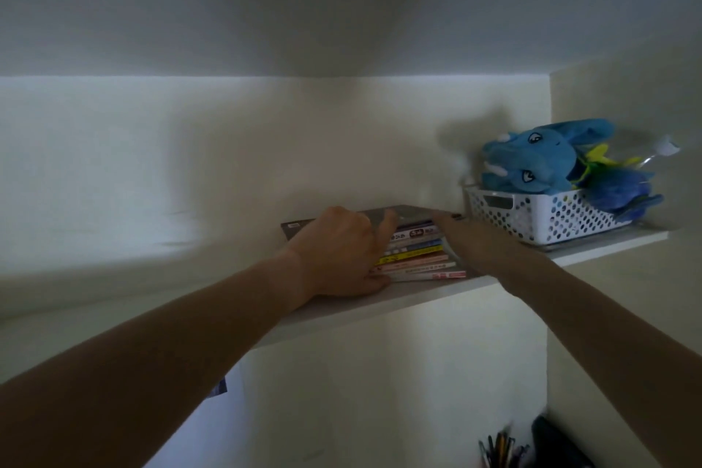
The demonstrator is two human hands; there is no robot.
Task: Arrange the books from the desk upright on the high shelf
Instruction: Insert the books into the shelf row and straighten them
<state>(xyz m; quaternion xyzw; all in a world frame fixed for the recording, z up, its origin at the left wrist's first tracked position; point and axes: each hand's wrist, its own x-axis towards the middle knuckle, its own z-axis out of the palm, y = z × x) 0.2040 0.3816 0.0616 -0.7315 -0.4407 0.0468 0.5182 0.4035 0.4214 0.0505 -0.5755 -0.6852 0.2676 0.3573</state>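
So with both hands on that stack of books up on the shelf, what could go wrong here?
The stack of books lies flat near the shelf front edge; tipping it upright could spill books off. The right hand works close to the white basket, so it might get nudged.

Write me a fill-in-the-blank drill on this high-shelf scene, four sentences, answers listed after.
1. The pile of thin colourful books lies ____, not upright, on the white high shelf.
2. The left hand and the right hand flank the ____.
3. The blue plush toys sit in a white perforated plastic ____.
4. That basket stands to the ____ of the books.

Answers: flat; books; basket; right
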